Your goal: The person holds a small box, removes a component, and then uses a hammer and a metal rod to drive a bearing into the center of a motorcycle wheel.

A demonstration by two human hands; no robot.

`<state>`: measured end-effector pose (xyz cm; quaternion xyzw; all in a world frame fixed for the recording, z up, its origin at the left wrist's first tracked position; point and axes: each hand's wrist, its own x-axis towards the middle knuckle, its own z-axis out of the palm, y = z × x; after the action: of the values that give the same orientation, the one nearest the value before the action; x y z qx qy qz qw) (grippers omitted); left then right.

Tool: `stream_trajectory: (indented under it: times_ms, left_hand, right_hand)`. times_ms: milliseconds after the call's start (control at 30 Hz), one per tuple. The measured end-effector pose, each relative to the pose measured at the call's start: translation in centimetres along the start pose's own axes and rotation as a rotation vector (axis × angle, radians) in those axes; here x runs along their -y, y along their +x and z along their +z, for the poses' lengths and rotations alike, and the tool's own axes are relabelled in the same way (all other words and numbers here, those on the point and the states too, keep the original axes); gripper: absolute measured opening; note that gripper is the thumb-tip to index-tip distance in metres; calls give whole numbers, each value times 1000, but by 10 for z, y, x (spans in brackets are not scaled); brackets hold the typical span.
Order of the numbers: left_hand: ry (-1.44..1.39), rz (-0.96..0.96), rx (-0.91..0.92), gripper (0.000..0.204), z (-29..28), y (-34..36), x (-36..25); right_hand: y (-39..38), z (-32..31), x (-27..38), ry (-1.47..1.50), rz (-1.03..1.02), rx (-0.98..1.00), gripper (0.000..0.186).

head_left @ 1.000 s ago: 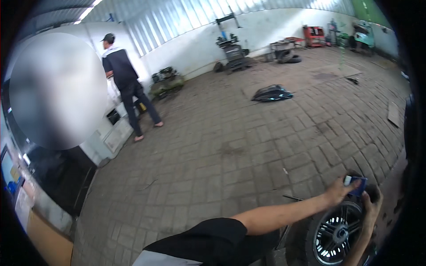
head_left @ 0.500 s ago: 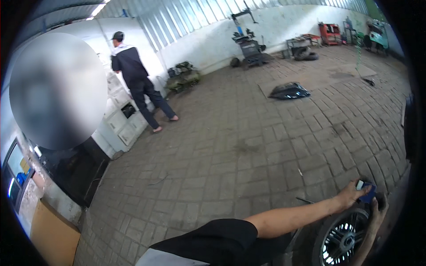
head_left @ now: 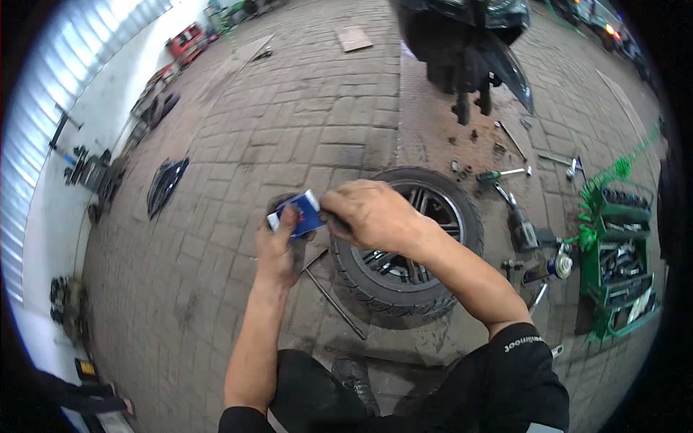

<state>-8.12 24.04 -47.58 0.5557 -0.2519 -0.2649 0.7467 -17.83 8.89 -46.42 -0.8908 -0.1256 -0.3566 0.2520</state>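
Note:
My left hand (head_left: 276,249) grips a small blue box with white ends (head_left: 309,211), its thumb pressed on the front face. At the right end of the box is my right hand (head_left: 379,215), its fingers closed together; whatever they pinch is hidden. Beneath both hands a motorcycle wheel with a black tyre (head_left: 404,304) lies flat on the ground, its spoked rim partly covered by my right forearm. A T-handle wrench (head_left: 336,307) rests on the paving left of the tyre.
To the right stand a green cantilever toolbox (head_left: 590,270), an impact wrench (head_left: 521,229) and a can (head_left: 545,270). Loose tools lie beneath a raised motorcycle (head_left: 437,43) ahead. A black glossy panel (head_left: 167,186) is on the left floor; part of a person (head_left: 72,395) shows lower left.
My view has swung right and down, from the co-worker by the cabinets to the wheel and tools. The blue box is still in my hands, now near the middle of the picture.

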Motion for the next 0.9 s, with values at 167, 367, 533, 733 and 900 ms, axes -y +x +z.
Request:
stream_trajectory:
  times_ms: [167,367,533,733,900]
  left_hand:
    - [-67,-207,150,38,-8,-16,-20]
    - [-231,-302,170,38,-24,-17,-19]
    - [-42,-208,26,43,-9,-19,-21]
    - [623,375,204,59,18,-22,-13]
    - [1012,391,639,49,46,-17,2]
  right_hand:
    - [-6,-12,13,243,-52,99,27]
    - [1,-6,25,505,183,91,21]
    - [1,-8,26,360,145,123,33]
    - [-4,-33,22,491,433,169,31]
    - [-77,-41,15,496,440,242,33]
